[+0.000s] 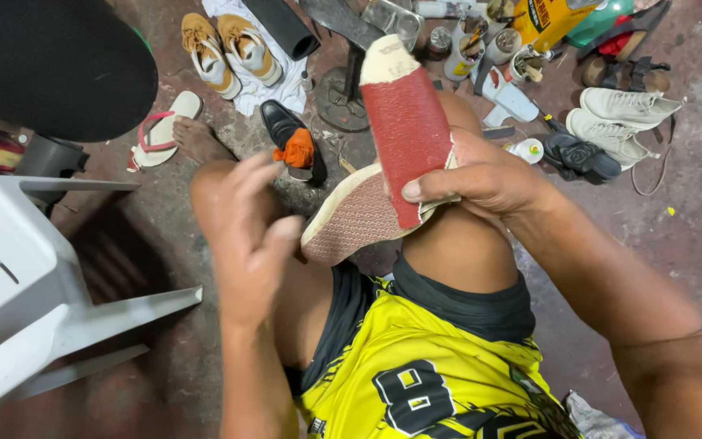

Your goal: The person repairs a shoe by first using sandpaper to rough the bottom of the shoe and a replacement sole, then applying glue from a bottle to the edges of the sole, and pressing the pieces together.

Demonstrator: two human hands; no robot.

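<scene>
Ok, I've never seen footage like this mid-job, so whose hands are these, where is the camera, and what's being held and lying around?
There is no machine here: a seated person works with two bare hands, and the single picture comes from a camera worn on their head, looking down over their knees.

The right hand holds a shoe against the knee, sole side up, with a red sole piece peeled upward from it under the thumb. The left hand is blurred, open, beside the shoe's tip; whether it touches is unclear.

On the concrete floor lie a tan pair of sneakers on a white cloth, a black dress shoe with an orange rag, a sandal, white sneakers and some cans. A white plastic chair stands at left.
</scene>
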